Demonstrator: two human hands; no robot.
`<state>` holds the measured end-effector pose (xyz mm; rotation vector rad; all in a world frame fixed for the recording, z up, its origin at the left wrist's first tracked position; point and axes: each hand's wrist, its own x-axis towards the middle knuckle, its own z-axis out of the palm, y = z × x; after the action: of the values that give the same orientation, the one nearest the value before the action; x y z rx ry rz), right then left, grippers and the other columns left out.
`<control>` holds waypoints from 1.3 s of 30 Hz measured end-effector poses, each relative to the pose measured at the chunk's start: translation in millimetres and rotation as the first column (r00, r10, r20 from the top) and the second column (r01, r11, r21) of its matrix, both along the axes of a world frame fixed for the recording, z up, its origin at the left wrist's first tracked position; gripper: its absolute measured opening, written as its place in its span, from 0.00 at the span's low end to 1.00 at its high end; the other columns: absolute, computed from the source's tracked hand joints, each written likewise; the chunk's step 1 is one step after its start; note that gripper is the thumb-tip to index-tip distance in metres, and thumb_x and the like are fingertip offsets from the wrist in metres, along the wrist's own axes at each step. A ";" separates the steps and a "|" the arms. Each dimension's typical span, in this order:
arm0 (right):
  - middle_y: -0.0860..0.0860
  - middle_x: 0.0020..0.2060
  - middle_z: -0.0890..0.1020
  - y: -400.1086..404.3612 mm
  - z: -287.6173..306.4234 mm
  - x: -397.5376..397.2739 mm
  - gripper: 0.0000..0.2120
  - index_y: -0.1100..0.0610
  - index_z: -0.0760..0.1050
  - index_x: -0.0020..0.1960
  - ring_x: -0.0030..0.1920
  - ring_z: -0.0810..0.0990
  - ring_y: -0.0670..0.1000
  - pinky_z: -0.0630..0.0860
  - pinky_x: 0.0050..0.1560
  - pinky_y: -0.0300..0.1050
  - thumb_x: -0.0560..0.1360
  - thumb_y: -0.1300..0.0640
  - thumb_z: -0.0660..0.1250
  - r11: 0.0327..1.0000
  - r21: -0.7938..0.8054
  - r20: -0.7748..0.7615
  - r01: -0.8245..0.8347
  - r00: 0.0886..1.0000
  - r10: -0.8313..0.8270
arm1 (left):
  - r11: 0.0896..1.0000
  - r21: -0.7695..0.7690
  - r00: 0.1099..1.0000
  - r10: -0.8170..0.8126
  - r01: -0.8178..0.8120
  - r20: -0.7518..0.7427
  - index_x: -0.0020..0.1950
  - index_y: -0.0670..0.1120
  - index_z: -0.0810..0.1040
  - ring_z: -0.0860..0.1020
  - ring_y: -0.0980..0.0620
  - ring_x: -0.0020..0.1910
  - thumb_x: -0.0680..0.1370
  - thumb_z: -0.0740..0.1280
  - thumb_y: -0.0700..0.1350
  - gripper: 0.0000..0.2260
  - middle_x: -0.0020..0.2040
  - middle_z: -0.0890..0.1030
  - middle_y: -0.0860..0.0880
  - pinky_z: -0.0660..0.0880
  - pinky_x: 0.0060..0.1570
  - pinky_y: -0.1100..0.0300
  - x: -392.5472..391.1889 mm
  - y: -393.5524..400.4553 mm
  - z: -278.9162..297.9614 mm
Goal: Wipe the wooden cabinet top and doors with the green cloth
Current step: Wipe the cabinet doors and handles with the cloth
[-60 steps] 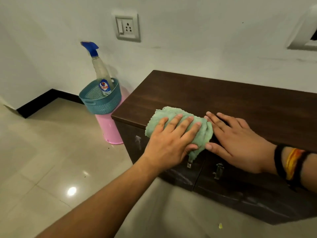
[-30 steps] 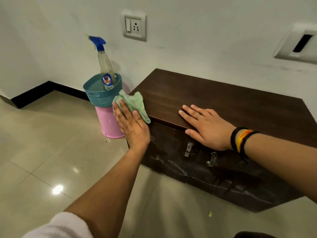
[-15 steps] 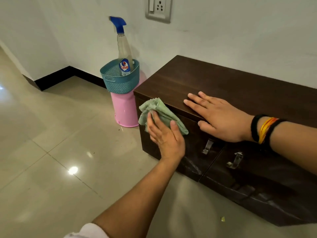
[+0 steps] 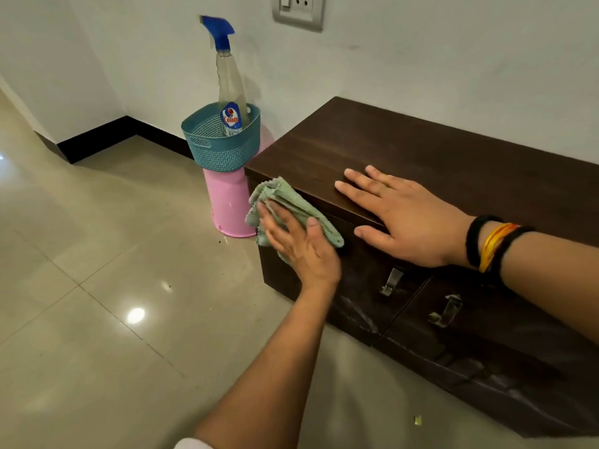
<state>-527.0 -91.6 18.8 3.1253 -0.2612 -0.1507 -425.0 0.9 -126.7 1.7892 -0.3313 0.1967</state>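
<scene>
Green cloth (image 4: 293, 205) bunched at frame centre, pressed flat against left cabinet door (image 4: 353, 286) by left hand (image 4: 299, 244), fingers straight; long axis slanted upper left to lower right. Right hand (image 4: 405, 218) laid flat on cabinet top (image 4: 437, 157), fingers spread. "Colin" read on spray bottle (image 4: 230, 92), upper left, in basket (image 4: 220, 150).

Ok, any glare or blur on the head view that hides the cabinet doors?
Head view: a bright lamp reflection glares on the floor tiles, off the cabinet; the dark doors carry only faint sheen streaks; the green cloth and left hand are sharp; wide-angle bending shows at the edges.
</scene>
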 end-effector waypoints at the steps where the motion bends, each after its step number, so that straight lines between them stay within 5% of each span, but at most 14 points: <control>1: 0.44 0.81 0.43 -0.3 -0.6 -0.3 0.33 0.40 0.39 0.80 0.81 0.42 0.50 0.48 0.80 0.53 0.79 0.34 0.47 1.000 0.000 -0.001 0.004 1.000 -0.004 | 1.000 -0.027 0.998 0.012 -0.013 -0.063 0.82 0.48 0.42 0.43 0.47 0.80 0.80 0.46 0.60 0.33 0.83 0.44 0.46 0.36 0.75 0.58 2.9 0.0 -4.8; 4: 0.43 0.81 0.42 -0.9 -0.5 -3.4 0.33 0.39 0.38 0.80 0.81 0.41 0.50 0.46 0.79 0.51 0.80 0.36 0.50 1.000 0.006 0.006 -0.007 1.000 0.007 | 0.991 -0.072 0.969 -0.127 0.115 -0.210 0.82 0.50 0.41 0.41 0.48 0.80 0.78 0.45 0.63 0.35 0.82 0.38 0.51 0.45 0.78 0.44 -41.5 9.0 -25.9; 7: 0.42 0.81 0.42 -1.8 2.6 -2.9 0.34 0.39 0.38 0.80 0.80 0.40 0.49 0.44 0.79 0.49 0.81 0.38 0.53 1.000 0.020 -0.008 -0.004 1.000 0.004 | 0.972 -0.042 0.956 -0.234 0.230 -0.177 0.81 0.54 0.37 0.38 0.48 0.80 0.78 0.44 0.65 0.35 0.80 0.34 0.56 0.40 0.77 0.51 -62.9 10.1 -26.5; 9: 0.43 0.81 0.43 -2.8 0.1 -0.7 0.34 0.40 0.39 0.80 0.81 0.41 0.49 0.45 0.79 0.49 0.80 0.38 0.53 1.000 0.012 0.011 -0.016 1.000 0.016 | 0.987 -0.012 0.981 -0.159 0.158 -0.111 0.81 0.52 0.39 0.40 0.50 0.80 0.80 0.45 0.63 0.34 0.82 0.38 0.52 0.35 0.75 0.57 -30.1 5.9 -25.3; 12: 0.44 0.81 0.44 -1.0 -1.5 -0.4 0.34 0.41 0.40 0.80 0.81 0.42 0.51 0.46 0.79 0.50 0.80 0.38 0.54 1.000 -0.001 0.007 -0.011 1.000 0.011 | 0.993 -0.108 0.891 -0.001 -0.054 -0.455 0.82 0.47 0.43 0.45 0.47 0.81 0.85 0.47 0.57 0.28 0.83 0.44 0.47 0.40 0.77 0.53 11.9 8.4 -47.2; 14: 0.44 0.81 0.43 0.5 -1.0 -1.9 0.35 0.41 0.40 0.80 0.81 0.42 0.51 0.46 0.80 0.51 0.80 0.39 0.54 1.000 -0.007 0.003 -0.005 1.000 0.005 | 0.994 -0.105 0.782 -0.068 0.004 -0.619 0.81 0.42 0.44 0.45 0.45 0.81 0.86 0.46 0.54 0.28 0.82 0.43 0.44 0.42 0.76 0.57 -3.3 16.0 -62.1; 17: 0.43 0.81 0.42 0.8 2.2 -3.5 0.34 0.40 0.39 0.80 0.81 0.41 0.50 0.48 0.80 0.53 0.81 0.39 0.53 1.000 0.007 -0.006 0.001 1.000 0.000 | 0.977 -0.058 0.787 -0.198 0.203 -0.584 0.81 0.41 0.40 0.40 0.44 0.81 0.84 0.43 0.55 0.30 0.82 0.38 0.42 0.40 0.77 0.55 -62.4 10.2 -65.5; 21: 0.44 0.81 0.44 -1.7 0.5 -0.6 0.34 0.41 0.40 0.80 0.81 0.42 0.51 0.48 0.80 0.53 0.80 0.37 0.52 1.000 0.003 0.007 -0.017 1.000 0.017 | 0.992 -0.078 0.915 -0.125 0.103 -0.385 0.82 0.46 0.39 0.40 0.47 0.80 0.85 0.47 0.56 0.30 0.82 0.38 0.49 0.41 0.75 0.55 -41.6 -4.2 -65.0; 24: 0.45 0.82 0.44 -1.2 -1.9 -0.8 0.35 0.42 0.40 0.81 0.81 0.43 0.52 0.49 0.80 0.55 0.80 0.39 0.54 1.000 -0.002 0.001 -0.014 1.000 0.014 | 0.995 -0.103 0.804 -0.052 -0.012 -0.592 0.82 0.44 0.42 0.45 0.43 0.81 0.85 0.45 0.56 0.29 0.82 0.43 0.44 0.45 0.77 0.52 -33.3 0.0 -91.0; 26: 0.45 0.82 0.44 -1.0 -0.6 -2.8 0.34 0.41 0.40 0.81 0.81 0.42 0.52 0.49 0.80 0.55 0.80 0.39 0.53 1.000 -0.002 0.007 -0.012 1.000 0.012 | 0.985 -0.136 0.760 -0.168 0.106 -0.627 0.81 0.41 0.42 0.45 0.45 0.81 0.81 0.42 0.62 0.36 0.82 0.42 0.42 0.45 0.77 0.57 -75.8 0.9 -84.7; 29: 0.46 0.82 0.44 0.5 1.3 -1.8 0.34 0.42 0.39 0.81 0.81 0.42 0.52 0.47 0.80 0.54 0.81 0.40 0.54 1.000 -0.008 0.003 -0.013 1.000 0.013 | 0.959 -0.245 0.864 -0.243 0.144 -0.440 0.81 0.49 0.39 0.44 0.53 0.80 0.83 0.48 0.62 0.33 0.82 0.39 0.51 0.50 0.77 0.53 -105.3 -3.2 -65.7; 32: 0.47 0.82 0.43 1.7 0.1 -1.3 0.34 0.43 0.39 0.81 0.81 0.42 0.53 0.45 0.80 0.53 0.82 0.40 0.54 1.000 -0.015 -0.005 -0.010 1.000 0.010 | 0.994 -0.086 0.956 -0.088 0.066 -0.282 0.81 0.55 0.40 0.43 0.47 0.81 0.80 0.43 0.67 0.33 0.82 0.41 0.54 0.45 0.78 0.47 -50.1 -8.8 -77.0; 36: 0.47 0.82 0.43 5.4 1.4 -1.8 0.34 0.44 0.39 0.81 0.81 0.42 0.54 0.45 0.80 0.53 0.82 0.41 0.54 1.000 -0.016 -0.007 0.002 1.000 -0.002 | 0.986 -0.165 0.808 -0.070 -0.034 -0.585 0.81 0.55 0.40 0.45 0.42 0.81 0.78 0.43 0.70 0.35 0.83 0.43 0.48 0.48 0.78 0.42 -64.0 -8.7 -95.9; 39: 0.47 0.82 0.42 6.4 2.6 -1.7 0.34 0.44 0.38 0.81 0.81 0.41 0.54 0.45 0.80 0.53 0.82 0.41 0.53 1.000 -0.015 -0.013 0.001 1.000 -0.001 | 0.956 -0.223 0.791 -0.286 0.193 -0.542 0.76 0.62 0.30 0.40 0.49 0.81 0.80 0.48 0.67 0.33 0.81 0.34 0.53 0.47 0.78 0.44 -127.7 -2.1 -103.8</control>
<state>-528.8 -85.3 21.4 3.1083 -0.2628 -0.1685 -552.7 -1.2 -230.5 1.5443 -0.1015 -0.4843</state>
